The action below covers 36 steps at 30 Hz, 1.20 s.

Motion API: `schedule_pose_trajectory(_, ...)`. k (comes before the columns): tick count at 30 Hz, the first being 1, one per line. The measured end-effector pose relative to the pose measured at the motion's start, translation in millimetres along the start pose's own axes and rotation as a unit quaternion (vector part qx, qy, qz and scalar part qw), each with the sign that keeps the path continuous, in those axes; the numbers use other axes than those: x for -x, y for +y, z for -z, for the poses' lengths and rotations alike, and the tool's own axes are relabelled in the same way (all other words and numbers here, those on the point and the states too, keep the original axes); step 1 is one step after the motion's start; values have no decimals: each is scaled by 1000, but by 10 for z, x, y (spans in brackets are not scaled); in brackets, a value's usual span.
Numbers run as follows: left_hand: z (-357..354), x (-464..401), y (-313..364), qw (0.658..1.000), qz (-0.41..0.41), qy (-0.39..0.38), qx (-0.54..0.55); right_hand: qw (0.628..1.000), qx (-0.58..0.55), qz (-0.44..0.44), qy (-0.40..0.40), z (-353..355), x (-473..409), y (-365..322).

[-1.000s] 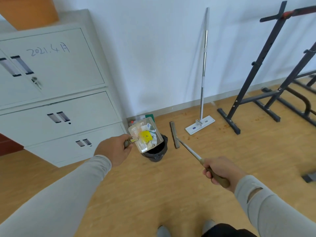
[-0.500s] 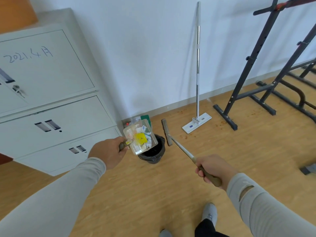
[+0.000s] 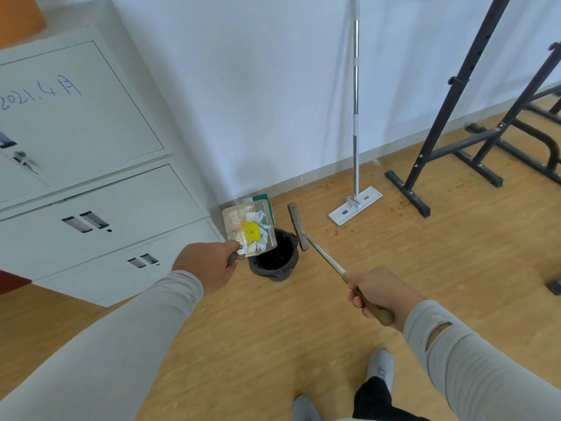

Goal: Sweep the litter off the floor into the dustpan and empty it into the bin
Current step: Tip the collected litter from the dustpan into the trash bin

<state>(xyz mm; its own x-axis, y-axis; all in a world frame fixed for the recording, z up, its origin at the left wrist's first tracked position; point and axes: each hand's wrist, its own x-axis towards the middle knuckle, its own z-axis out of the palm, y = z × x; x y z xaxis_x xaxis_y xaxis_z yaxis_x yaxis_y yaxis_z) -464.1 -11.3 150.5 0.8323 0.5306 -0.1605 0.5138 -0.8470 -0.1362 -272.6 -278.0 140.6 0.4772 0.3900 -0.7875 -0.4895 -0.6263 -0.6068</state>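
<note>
My left hand grips the handle of a clear plastic dustpan, held above the left rim of a small black bin lined with a dark bag. Inside the pan lie crumpled white paper and a yellow scrap. My right hand is closed around the brown grip of a metal-handled brush, whose bristle head hangs just right of the bin, near the floor.
A white metal cabinet stands at the left against the wall. A flat mop leans on the wall. Black exercise frames fill the right. A green packet lies behind the bin. My feet show at the bottom.
The view has drifted slightly; the dustpan stays over the bin's left rim with the litter still in it. The brush head keeps its place beside the bin.
</note>
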Motion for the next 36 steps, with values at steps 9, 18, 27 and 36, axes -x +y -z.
schedule_pose_trajectory(9, -174, -85, 61, 997, -50, -26, -57, 1000, -1, 4, -7, -24, -120, 10)
schedule_pose_trajectory(18, -226, -64, 98, 989, -93, -54, -99, 1000, 2, 5, -18, -32, -174, 39)
schedule_pose_trajectory(27, -259, -60, 120, 978, -118, -88, -146, 1000, -5, 7, -18, -35, -151, 80)
schedule_pose_trajectory(36, -358, -15, 50, 975, -118, -115, -147, 1000, -14, 9, -14, -23, -103, 131)
